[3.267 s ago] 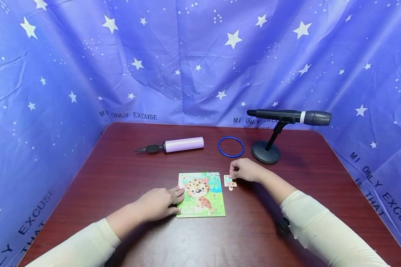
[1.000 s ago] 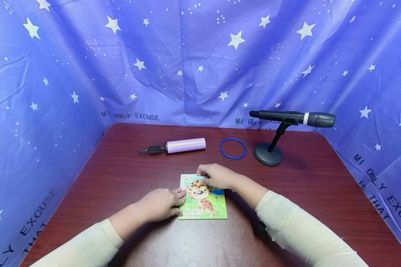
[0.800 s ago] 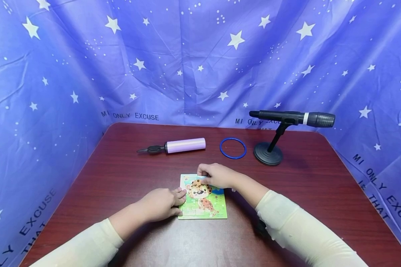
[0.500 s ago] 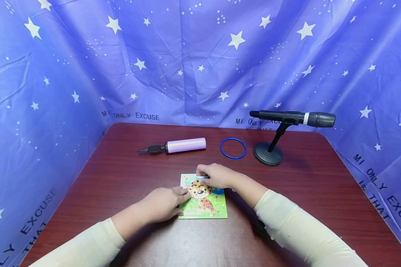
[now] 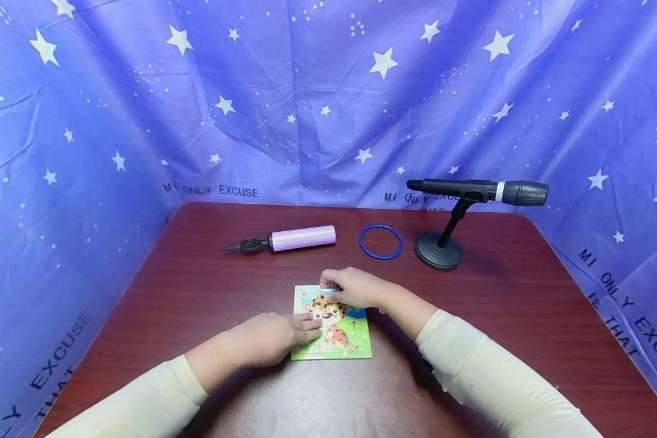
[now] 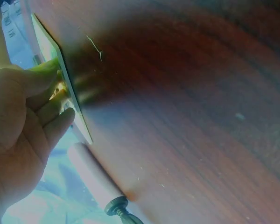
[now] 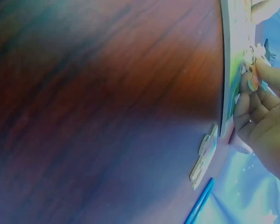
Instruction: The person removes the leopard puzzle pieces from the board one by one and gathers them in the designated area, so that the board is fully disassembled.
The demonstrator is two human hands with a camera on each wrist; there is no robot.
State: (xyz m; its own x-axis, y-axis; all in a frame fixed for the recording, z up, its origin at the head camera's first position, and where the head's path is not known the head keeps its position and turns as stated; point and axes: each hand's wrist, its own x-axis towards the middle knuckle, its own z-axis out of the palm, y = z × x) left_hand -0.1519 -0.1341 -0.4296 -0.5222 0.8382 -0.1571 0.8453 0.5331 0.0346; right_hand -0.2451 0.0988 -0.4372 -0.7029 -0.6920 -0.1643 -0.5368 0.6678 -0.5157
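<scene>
A square jigsaw puzzle (image 5: 356, 340) with a spotted cartoon leopard lies on the table. My left hand (image 5: 271, 337) reaches over its left edge, straight fingers resting on the leopard's face and body; in the left wrist view the fingers (image 6: 60, 123) lie across the board. My right hand (image 5: 356, 287) is at the board's top edge, pinching a puzzle piece (image 7: 253, 77) between thumb and fingers, tilted up from the board. Part of the puzzle's top right is hidden under this hand. Another puzzle piece (image 7: 204, 156) lies on the table beside the board in the right wrist view.
Behind the puzzle lie a lilac hand pump (image 5: 303, 238) with a black nozzle and a blue ring (image 5: 381, 242). A black microphone (image 5: 471, 190) sits on a round-based stand (image 5: 439, 249) at the back right. A starry blue curtain (image 5: 301, 91) surrounds the dark red table (image 5: 197, 274).
My right hand has moved left from beside the board to its top edge, now with a puzzle piece in its fingers. My left fingers have slid right, further onto the puzzle.
</scene>
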